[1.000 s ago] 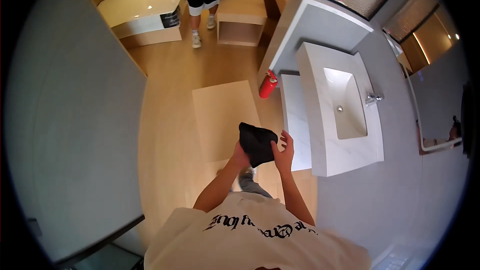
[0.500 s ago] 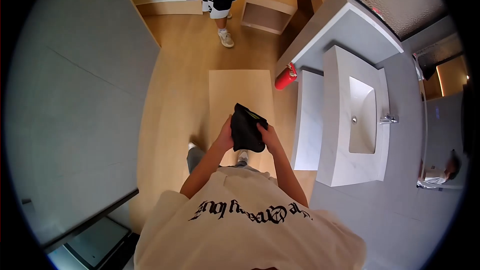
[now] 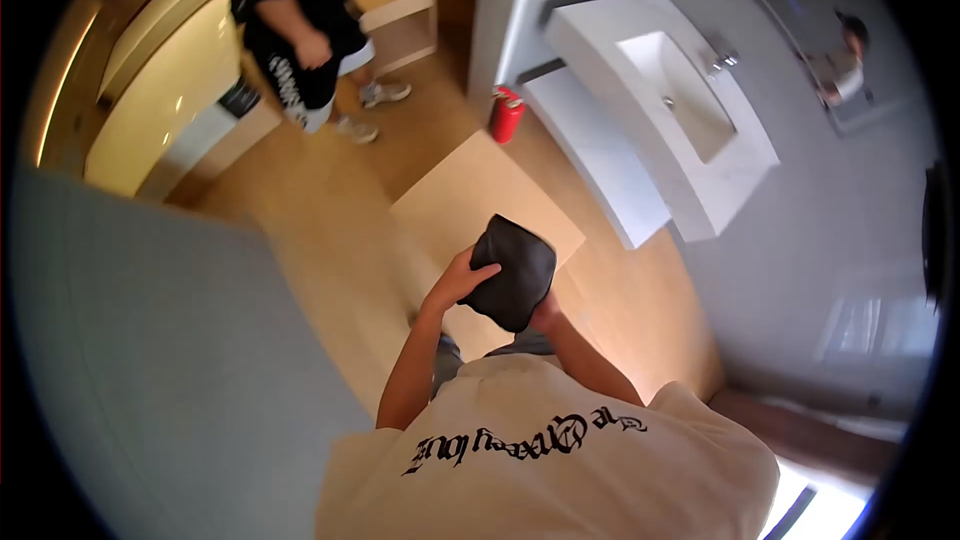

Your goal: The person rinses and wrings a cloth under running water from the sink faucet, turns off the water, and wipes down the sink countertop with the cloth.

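Note:
A soft black pouch (image 3: 515,275) with a smooth, slightly shiny face is held up in front of my shirt. My left hand (image 3: 460,280) grips its left side, the thumb lying across the face and the other fingers hidden behind. At the lower right edge, my right hand (image 3: 546,312) holds the pouch from behind, with most of its fingers out of sight. Beneath it is a light brown box or board (image 3: 485,185); the pouch appears raised above this surface.
A red fire extinguisher (image 3: 507,118) stands beyond the brown surface. To the right are a white washbasin (image 3: 665,90) and a low white ledge (image 3: 600,155). Another person (image 3: 300,40) in dark clothes stands at the upper left, near a wooden box (image 3: 395,5). A grey panel (image 3: 180,340) fills the left.
My view has turned, shifting the room around me. The pouch has been turned to show a plain face; its yellow-green trim no longer shows. My right hand has moved lower, behind its edge.

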`<state>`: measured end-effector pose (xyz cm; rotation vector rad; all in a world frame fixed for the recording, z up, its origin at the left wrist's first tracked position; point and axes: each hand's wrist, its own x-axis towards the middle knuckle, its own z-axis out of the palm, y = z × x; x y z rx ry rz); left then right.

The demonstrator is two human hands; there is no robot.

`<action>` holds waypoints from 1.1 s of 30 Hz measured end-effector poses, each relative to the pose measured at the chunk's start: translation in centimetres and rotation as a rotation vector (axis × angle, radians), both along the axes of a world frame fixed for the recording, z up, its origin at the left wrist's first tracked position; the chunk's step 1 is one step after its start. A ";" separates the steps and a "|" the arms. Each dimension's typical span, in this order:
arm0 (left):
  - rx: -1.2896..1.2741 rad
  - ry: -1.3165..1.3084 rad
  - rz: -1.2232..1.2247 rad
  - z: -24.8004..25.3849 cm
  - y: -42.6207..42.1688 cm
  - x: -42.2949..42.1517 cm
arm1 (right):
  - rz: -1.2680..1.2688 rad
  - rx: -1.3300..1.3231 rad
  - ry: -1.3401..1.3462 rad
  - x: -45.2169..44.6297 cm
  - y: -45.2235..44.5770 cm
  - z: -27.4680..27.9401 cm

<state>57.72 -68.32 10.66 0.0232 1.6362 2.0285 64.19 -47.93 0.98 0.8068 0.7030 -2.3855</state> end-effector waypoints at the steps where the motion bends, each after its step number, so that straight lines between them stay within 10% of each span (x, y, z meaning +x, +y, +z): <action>1: -0.003 0.020 -0.052 0.0 0.9 -1.4 | -0.036 -0.047 -0.107 0.1 -0.4 0.6; 5: -0.204 0.342 -0.274 -1.1 5.9 -4.6 | 0.137 0.369 0.495 -0.7 3.4 1.3; 6: -0.370 0.365 -0.239 -0.3 7.4 -5.3 | -0.160 -0.154 0.163 -1.7 4.8 3.4; 13: -0.672 0.687 -0.071 -1.9 24.3 -10.4 | -0.251 -0.416 0.293 -9.0 19.4 5.8; 18: -0.408 0.553 0.045 -4.1 37.1 -15.3 | -0.600 -0.113 0.327 -13.1 37.0 7.4; 21: -0.364 0.584 0.019 -3.2 44.0 -19.6 | -0.530 0.535 0.872 -13.4 48.2 10.1; 23: -0.544 0.724 -0.075 -2.6 48.2 -21.5 | -0.583 0.813 0.750 -12.3 51.6 16.0; 26: -0.902 1.164 -0.048 -6.5 53.2 -24.0 | -0.376 2.016 0.596 -10.8 52.4 21.2; 33: -1.069 1.258 -0.115 -7.6 54.6 -25.3 | 0.505 2.374 0.146 -14.6 47.7 3.6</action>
